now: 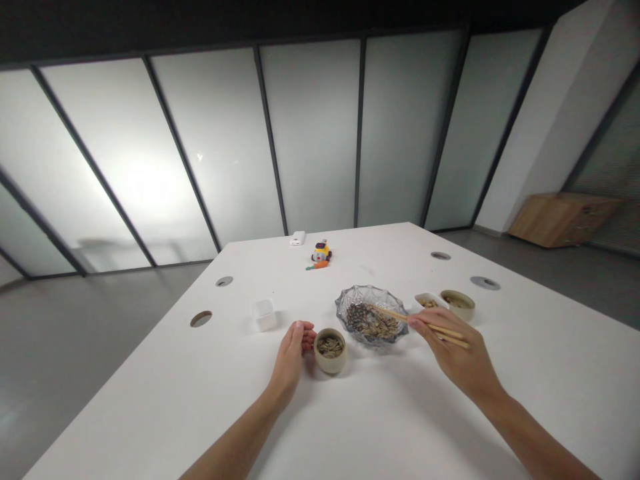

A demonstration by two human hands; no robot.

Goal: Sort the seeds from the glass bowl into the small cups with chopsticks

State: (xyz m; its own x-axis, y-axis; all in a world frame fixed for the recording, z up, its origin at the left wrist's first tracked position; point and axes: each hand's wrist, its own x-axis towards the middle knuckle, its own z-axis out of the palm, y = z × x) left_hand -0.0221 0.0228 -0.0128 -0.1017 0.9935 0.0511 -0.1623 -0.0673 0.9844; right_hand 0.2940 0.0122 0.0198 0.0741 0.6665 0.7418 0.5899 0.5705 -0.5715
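Observation:
My right hand (457,347) is closed around a pair of wooden chopsticks (393,313), whose tips reach into a scalloped clear glass bowl (400,337). Inside it, dark seeds lie to the left and lighter brown, elongated seeds to the front and right. Whether the tips pinch a seed is too small to tell. My left hand (293,350) rests on the table beside a small beige cup (331,365), its fingers loosely curved at the cup's left side. More elongated brownish seeds fill part of that cup, which stands upright.
Behind my right hand are a white dish (424,297) and another beige cup (465,308), both with contents. An empty-looking white container (264,315) stands left. Farther back are a toy car (321,251), toy carrot (318,265) and white device (297,238). Cable holes (201,319) pierce the table.

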